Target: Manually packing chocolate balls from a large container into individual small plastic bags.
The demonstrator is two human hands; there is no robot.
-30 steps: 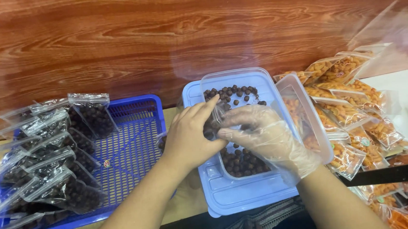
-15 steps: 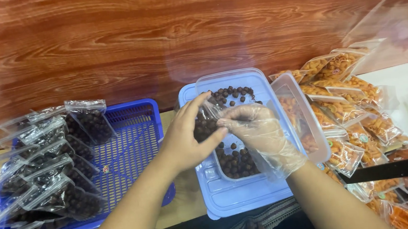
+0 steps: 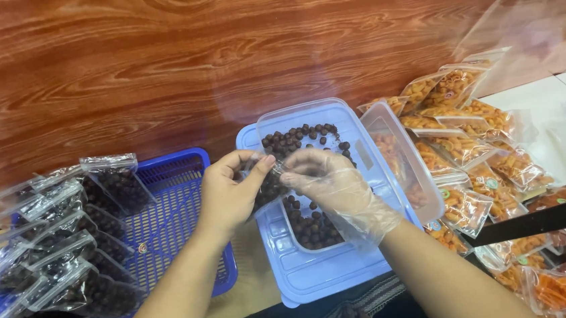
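Seen from the head camera, a person's two hands meet over a clear plastic tub (image 3: pixel 311 177) of small dark round sweets, the tub standing on a pale blue lid or tray (image 3: pixel 305 271) on the tabletop. Between the hands hangs a small clear bag (image 3: pixel 268 184), partly filled with the same dark pieces; its mouth sits at the top, level with the fingertips, and its long axis runs downward toward the tub, so the bag lies just below and between both sets of fingers. The bare left hand (image 3: pixel 229 197) pinches the bag's upper edge from the left, fingers narrowed on the plastic with the thumb on the near side. The right hand (image 3: pixel 336 188), in a thin transparent glove, pinches the same edge from the right, fingers likewise drawn close on the rim; neither hand is clearly nearer, both touching the bag at its mouth. To the left, a dark blue mesh basket (image 3: pixel 180 214) holds a row of filled, sealed bags of dark sweets (image 3: pixel 69 263). To the right, just beside the tub, lies a heap of bags of orange snacks (image 3: pixel 469 131). A wood-grain wall (image 3: pixel 220 49) rises behind.
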